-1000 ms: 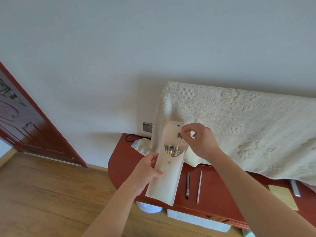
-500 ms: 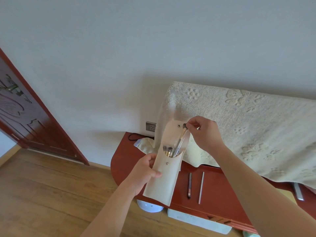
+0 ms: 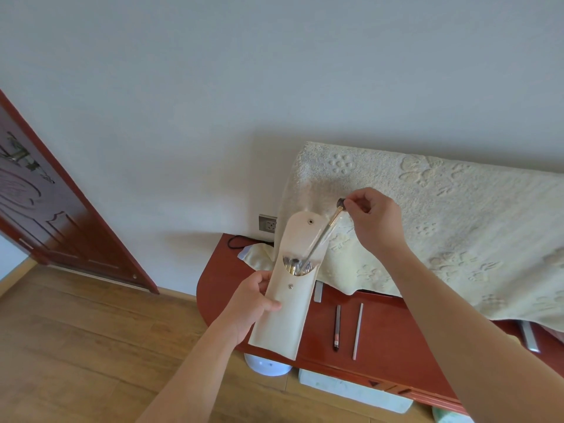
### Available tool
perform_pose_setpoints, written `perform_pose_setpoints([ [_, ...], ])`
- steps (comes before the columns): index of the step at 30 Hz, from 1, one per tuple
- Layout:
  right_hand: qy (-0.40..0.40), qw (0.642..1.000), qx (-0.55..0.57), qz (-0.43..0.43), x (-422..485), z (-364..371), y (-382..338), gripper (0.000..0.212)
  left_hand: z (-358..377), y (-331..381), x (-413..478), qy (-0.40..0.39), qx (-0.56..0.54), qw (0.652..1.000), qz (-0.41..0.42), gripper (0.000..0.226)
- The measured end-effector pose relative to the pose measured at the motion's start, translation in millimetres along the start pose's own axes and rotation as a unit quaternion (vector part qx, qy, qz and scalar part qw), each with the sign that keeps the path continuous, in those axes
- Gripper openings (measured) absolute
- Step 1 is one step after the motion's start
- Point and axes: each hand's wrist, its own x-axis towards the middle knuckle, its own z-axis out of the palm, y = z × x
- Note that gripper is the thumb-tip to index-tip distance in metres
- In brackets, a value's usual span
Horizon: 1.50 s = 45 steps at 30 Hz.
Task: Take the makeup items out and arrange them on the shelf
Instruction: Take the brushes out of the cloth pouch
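Note:
My left hand [image 3: 254, 303] grips a cream brush pouch [image 3: 290, 306] by its left side and holds it upright above the red wooden shelf [image 3: 387, 334]. Several brushes stand in the pouch's open mouth. My right hand [image 3: 370, 219] pinches the dark bristle end of one makeup brush [image 3: 325, 232], most of which is out of the pouch, slanting up to the right. Two slim makeup pencils lie side by side on the shelf: a dark pencil [image 3: 337, 328] and a pale pencil [image 3: 357, 331].
A cream embossed towel [image 3: 457, 230] drapes over the back of the shelf. A small grey item [image 3: 318, 291] lies behind the pouch. A wall socket [image 3: 268, 223] and black cord sit at the shelf's left end. A red door [image 3: 45, 215] stands at left.
My right hand has risen up and to the right, drawing the brush most of the way out of the pouch. My left hand still holds the pouch in much the same spot.

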Motion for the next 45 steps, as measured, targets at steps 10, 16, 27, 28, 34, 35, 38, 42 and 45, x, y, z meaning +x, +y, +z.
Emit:
perform_pose_setpoints([
  [10, 0.04, 0.999, 0.005, 0.008, 3.4, -18.8, 6.2, 0.009, -4.9, -4.1, 4.9, 0.03, -0.026, 0.999, -0.022, 0.05],
  [16, 0.011, 0.999, -0.008, 0.032, -4.1, -29.7, 22.6, 0.012, 4.1, -0.2, 10.6, 0.009, -0.031, 0.999, -0.014, 0.051],
  [27, -0.058, 0.992, -0.064, 0.096, -33.8, -48.9, 80.3, 0.013, 46.4, 5.1, 24.7, -0.039, -0.061, 0.997, -0.016, 0.057],
  [28, -0.062, 0.99, -0.073, 0.102, -36.5, -50.5, 87.5, 0.013, 50.2, 4.8, 26.0, -0.038, -0.068, 0.997, -0.019, 0.058],
  [34, -0.112, 0.976, -0.125, 0.142, -50.7, -56.0, 134.8, 0.013, 76.3, 4.4, 30.1, -0.031, -0.095, 0.994, -0.04, 0.059],
  [35, -0.119, 0.973, -0.13, 0.148, -52.6, -56.2, 142.0, 0.013, 81.2, 4.2, 30.2, -0.03, -0.098, 0.994, -0.043, 0.059],
  [38, -0.145, 0.966, -0.134, 0.165, -56.2, -55.9, 163.1, 0.013, 95.9, 2.6, 31.0, -0.028, -0.104, 0.993, -0.052, 0.058],
  [42, -0.173, 0.958, -0.148, 0.174, -61.3, -51.3, 193.7, 0.014, 113.5, -1.0, 36.0, -0.03, -0.11, 0.992, -0.059, 0.056],
  [45, -0.192, 0.95, -0.153, 0.194, -65.2, -46.0, 217.9, 0.013, 124.6, -4.1, 39.5, -0.031, -0.113, 0.991, -0.06, 0.056],
])
